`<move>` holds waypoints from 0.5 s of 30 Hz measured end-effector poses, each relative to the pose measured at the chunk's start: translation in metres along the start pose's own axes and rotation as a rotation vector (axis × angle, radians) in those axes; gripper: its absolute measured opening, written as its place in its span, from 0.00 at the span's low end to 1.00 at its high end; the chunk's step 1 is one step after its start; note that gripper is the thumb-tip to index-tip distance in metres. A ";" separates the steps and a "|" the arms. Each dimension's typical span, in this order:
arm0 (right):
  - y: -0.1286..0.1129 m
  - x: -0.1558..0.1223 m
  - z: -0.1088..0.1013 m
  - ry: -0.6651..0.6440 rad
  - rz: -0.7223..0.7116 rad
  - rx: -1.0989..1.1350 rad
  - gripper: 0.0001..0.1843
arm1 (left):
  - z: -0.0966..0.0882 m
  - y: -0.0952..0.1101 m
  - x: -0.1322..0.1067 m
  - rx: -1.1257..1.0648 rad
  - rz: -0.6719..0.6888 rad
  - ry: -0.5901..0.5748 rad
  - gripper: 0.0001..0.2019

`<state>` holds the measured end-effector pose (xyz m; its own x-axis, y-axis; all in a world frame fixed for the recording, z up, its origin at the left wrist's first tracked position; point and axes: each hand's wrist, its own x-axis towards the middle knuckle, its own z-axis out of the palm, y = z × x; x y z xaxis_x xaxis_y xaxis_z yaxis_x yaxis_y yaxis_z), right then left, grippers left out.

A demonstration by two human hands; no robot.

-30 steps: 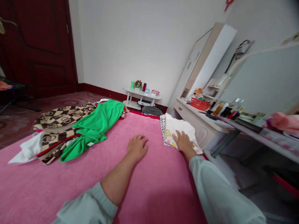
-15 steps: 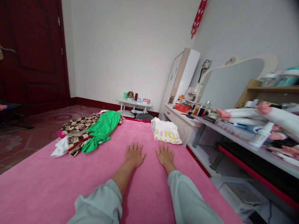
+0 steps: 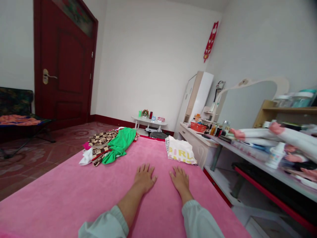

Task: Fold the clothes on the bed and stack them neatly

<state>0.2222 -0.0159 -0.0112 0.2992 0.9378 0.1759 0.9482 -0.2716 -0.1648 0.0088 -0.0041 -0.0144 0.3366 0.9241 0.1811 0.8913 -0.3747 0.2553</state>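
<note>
My left hand (image 3: 144, 177) and my right hand (image 3: 180, 179) lie flat, fingers spread, side by side on the pink bed cover (image 3: 74, 198). Neither holds anything. A folded white garment with yellow letters (image 3: 181, 151) sits on the bed's right edge, a little beyond my right hand. Further off to the left lies a pile of clothes: a green garment (image 3: 119, 144) over a brown checked cloth (image 3: 102, 139), with a bit of white fabric (image 3: 86, 158) at its near end.
A white dressing table (image 3: 195, 140) with a red basket (image 3: 199, 127) and bottles stands right of the bed, then a cluttered desk (image 3: 262, 158). A small white shelf (image 3: 149, 120) is at the far wall. A dark red door (image 3: 64, 66) and a folding chair (image 3: 17, 122) are on the left.
My right hand left the folded white garment and came back beside my left hand. Both hands now rest flat on the cover. The view has lifted and pulled back.
</note>
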 end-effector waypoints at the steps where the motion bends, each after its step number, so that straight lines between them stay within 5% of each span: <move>1: 0.002 0.001 0.000 0.007 -0.003 0.012 0.30 | 0.000 0.000 0.000 -0.002 -0.003 0.001 0.31; 15: 0.010 0.005 -0.002 0.082 -0.050 0.149 0.24 | -0.005 -0.004 0.001 -0.029 0.008 -0.002 0.30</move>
<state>0.2334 -0.0147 -0.0106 0.2661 0.9268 0.2652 0.9375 -0.1848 -0.2949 0.0040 -0.0016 -0.0107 0.3440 0.9213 0.1813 0.8796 -0.3837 0.2813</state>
